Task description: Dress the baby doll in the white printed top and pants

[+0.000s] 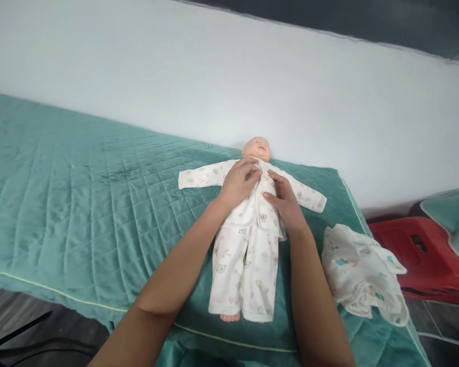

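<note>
A baby doll (257, 148) lies on its back, its head close to the wall. It wears a white printed long-sleeved baby shirt (248, 211) and matching trousers (245, 265), with both sleeves spread out sideways. On the chest just below the neck, my left hand (241, 181) has its fingers curled together at the shirt's front edge. My right hand (285, 196) rests on the opposite side of the front, thumb and fingers apart against the cloth. A foot of the doll (230, 317) shows under one trouser leg.
A green quilted cover (80, 204) lies under the doll. Right of my right forearm sits a crumpled white printed baby garment (363, 270). Beyond the cover's right edge stands a red plastic stool (428, 255). A white wall (176, 71) borders the far side.
</note>
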`<state>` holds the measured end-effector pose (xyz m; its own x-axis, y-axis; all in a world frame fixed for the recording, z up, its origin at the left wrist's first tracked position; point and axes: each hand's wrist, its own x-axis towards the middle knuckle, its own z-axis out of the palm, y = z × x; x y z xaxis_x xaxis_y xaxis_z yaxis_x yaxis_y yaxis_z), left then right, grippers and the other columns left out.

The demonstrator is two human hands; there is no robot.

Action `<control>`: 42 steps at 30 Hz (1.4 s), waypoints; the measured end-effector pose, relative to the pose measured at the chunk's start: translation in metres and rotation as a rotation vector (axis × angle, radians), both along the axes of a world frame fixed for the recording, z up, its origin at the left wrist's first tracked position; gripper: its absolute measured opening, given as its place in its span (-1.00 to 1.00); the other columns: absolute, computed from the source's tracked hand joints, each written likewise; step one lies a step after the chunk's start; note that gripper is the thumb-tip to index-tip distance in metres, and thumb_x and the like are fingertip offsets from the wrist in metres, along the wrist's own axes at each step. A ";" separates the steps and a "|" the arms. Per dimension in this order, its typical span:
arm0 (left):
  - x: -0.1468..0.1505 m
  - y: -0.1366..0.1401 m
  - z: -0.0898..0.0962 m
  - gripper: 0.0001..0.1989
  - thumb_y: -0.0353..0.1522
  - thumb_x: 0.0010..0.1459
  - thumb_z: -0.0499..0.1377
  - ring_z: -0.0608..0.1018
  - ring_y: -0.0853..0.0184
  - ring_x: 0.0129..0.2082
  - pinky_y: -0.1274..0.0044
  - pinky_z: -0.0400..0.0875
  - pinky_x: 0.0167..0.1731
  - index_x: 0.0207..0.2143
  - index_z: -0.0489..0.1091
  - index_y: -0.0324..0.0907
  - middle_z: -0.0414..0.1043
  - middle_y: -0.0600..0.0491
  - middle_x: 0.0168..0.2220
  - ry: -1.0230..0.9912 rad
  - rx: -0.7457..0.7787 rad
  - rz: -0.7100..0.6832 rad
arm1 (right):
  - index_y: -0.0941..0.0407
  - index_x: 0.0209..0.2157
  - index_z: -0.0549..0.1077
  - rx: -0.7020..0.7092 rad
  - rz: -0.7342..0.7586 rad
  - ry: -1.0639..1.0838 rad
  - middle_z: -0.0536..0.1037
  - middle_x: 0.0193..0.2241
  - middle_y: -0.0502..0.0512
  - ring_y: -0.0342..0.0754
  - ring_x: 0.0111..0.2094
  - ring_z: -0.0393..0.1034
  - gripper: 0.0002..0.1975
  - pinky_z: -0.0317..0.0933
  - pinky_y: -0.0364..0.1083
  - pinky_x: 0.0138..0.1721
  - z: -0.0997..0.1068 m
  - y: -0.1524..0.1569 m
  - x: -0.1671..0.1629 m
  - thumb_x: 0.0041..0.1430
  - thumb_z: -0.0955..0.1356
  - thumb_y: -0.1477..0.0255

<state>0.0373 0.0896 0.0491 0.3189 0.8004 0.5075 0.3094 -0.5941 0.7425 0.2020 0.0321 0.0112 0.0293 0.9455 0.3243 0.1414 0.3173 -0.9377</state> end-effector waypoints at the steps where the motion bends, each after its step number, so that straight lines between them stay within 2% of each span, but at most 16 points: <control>1: -0.002 -0.003 -0.002 -0.84 -0.35 0.27 0.12 0.46 0.23 0.12 0.33 0.29 0.20 -0.35 0.46 -0.14 0.48 -0.01 0.06 -0.004 -0.007 0.001 | -0.06 0.09 0.31 -0.002 -0.007 -0.008 0.20 0.34 0.05 0.01 0.38 0.02 -0.42 -0.06 0.13 0.39 0.000 -0.001 0.000 0.06 0.49 0.17; 4: -0.012 -0.015 -0.010 -0.84 -0.34 0.27 0.12 0.42 0.23 0.17 0.30 0.25 0.24 -0.31 0.49 -0.13 0.45 -0.01 0.10 0.013 -0.021 -0.019 | -0.05 0.09 0.33 0.005 -0.045 -0.051 0.18 0.34 0.05 0.02 0.39 -0.01 -0.41 -0.11 0.13 0.40 0.000 -0.004 -0.003 0.04 0.50 0.19; 8: -0.028 -0.024 -0.019 -0.81 -0.33 0.29 0.11 0.28 0.23 0.30 0.26 0.17 0.31 -0.21 0.53 -0.10 0.32 -0.01 0.25 0.064 0.002 -0.141 | -0.06 0.12 0.32 -0.011 -0.075 -0.063 0.17 0.35 0.06 0.03 0.39 -0.01 -0.41 -0.11 0.15 0.40 -0.002 -0.006 -0.006 0.05 0.49 0.21; 15: -0.040 -0.012 -0.019 -0.80 -0.25 0.30 0.14 0.13 0.21 0.39 0.20 0.01 0.38 -0.15 0.55 -0.05 0.22 0.04 0.32 0.114 -0.037 -0.292 | -0.05 0.14 0.32 -0.007 -0.071 -0.067 0.18 0.34 0.07 0.04 0.39 -0.01 -0.37 -0.11 0.16 0.40 -0.003 -0.002 -0.003 0.04 0.51 0.25; 23: -0.044 -0.011 -0.018 -0.83 -0.25 0.27 0.18 0.14 0.20 0.39 0.20 0.06 0.37 -0.16 0.55 -0.03 0.21 0.06 0.32 0.075 -0.091 -0.343 | -0.04 0.10 0.35 -0.009 -0.105 -0.040 0.27 0.29 0.08 0.07 0.35 0.09 -0.36 -0.03 0.17 0.38 -0.001 -0.002 -0.005 -0.02 0.54 0.26; 28: -0.043 -0.014 -0.018 -0.84 -0.24 0.23 0.22 0.11 0.19 0.40 0.21 0.11 0.35 -0.16 0.53 -0.02 0.20 0.07 0.33 0.081 -0.101 -0.325 | -0.06 0.11 0.36 0.016 -0.115 -0.073 0.29 0.27 0.06 0.06 0.34 0.10 -0.39 -0.02 0.18 0.37 -0.003 -0.002 -0.005 0.01 0.52 0.25; 34: -0.037 -0.018 -0.016 -0.88 -0.23 0.21 0.25 0.16 0.19 0.38 0.22 0.05 0.37 -0.23 0.51 -0.04 0.24 0.06 0.30 0.095 -0.065 -0.262 | -0.08 0.07 0.40 0.026 -0.109 -0.099 0.26 0.29 0.03 0.06 0.35 0.07 -0.47 -0.04 0.17 0.38 0.000 -0.004 -0.006 0.04 0.51 0.27; 42: -0.031 -0.023 -0.016 -0.92 -0.28 0.21 0.23 0.23 0.19 0.33 0.22 0.11 0.33 -0.27 0.47 -0.06 0.28 0.06 0.27 0.123 -0.012 -0.165 | -0.08 0.07 0.38 0.044 -0.154 -0.144 0.29 0.27 0.05 0.05 0.34 0.09 -0.48 -0.04 0.15 0.38 0.004 -0.006 -0.012 0.06 0.48 0.25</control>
